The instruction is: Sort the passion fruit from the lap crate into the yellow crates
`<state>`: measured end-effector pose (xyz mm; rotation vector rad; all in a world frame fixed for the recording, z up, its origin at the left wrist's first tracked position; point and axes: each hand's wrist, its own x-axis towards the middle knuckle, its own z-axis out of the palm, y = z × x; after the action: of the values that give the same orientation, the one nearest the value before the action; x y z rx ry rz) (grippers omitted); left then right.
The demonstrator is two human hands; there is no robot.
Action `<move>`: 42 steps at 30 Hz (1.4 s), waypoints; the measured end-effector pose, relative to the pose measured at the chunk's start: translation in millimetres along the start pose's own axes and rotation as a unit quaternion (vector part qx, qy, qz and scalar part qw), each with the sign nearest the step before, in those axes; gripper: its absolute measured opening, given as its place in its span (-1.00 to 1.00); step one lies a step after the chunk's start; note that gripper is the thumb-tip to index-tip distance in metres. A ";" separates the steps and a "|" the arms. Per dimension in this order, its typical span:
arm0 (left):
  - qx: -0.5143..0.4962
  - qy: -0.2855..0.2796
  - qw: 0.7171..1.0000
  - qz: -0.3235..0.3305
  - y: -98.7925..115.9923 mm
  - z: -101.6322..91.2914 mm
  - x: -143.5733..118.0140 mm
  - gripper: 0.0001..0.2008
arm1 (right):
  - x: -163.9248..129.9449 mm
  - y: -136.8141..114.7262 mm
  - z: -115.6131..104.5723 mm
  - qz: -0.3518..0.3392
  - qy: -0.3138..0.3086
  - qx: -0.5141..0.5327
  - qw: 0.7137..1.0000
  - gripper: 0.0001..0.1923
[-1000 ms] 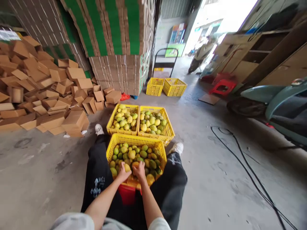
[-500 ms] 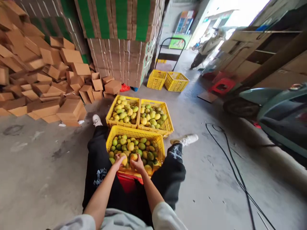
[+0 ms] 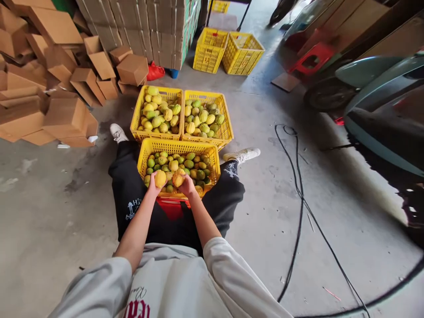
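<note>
Cardboard boxes (image 3: 66,119) are lying heaped at the left on the concrete floor (image 3: 271,212), and a black cable (image 3: 298,194) is trailing across it at the right. Two full yellow crates (image 3: 180,95) are standing side by side beyond the near yellow crate (image 3: 179,148), which is sitting between the person's knees, packed with green and yellow fruit. Over its near edge, the left hand (image 3: 153,183) is gripping a yellow fruit (image 3: 160,178), and the right hand (image 3: 186,184) is clasping an orange-tinged fruit (image 3: 178,179) just beside it.
</note>
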<state>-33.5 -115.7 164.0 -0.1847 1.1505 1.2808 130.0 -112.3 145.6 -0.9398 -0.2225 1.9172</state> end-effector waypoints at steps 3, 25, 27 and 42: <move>-0.029 0.007 0.999 -0.018 4.1 2.9 -2.9 -0.83 | -7.5 -2.8 7.3 0.054 0.003 0.048 0.997 -0.68; -0.024 0.018 0.995 -0.096 -1.8 2.6 3.4 -0.67 | 1.0 -1.1 -12.1 0.036 0.148 0.080 0.985 -0.71; -0.002 0.023 0.993 -0.112 -3.3 1.9 4.9 -0.61 | 2.6 0.7 -12.6 0.050 0.158 0.068 0.984 -0.69; 0.017 0.067 0.995 -0.074 -9.9 1.2 10.2 -0.79 | 12.6 14.2 -12.3 0.051 0.171 0.021 0.984 -0.67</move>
<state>-26.3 -111.8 152.3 -0.3291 1.2485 1.1297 125.7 -112.2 123.4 -1.2527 0.0682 1.8094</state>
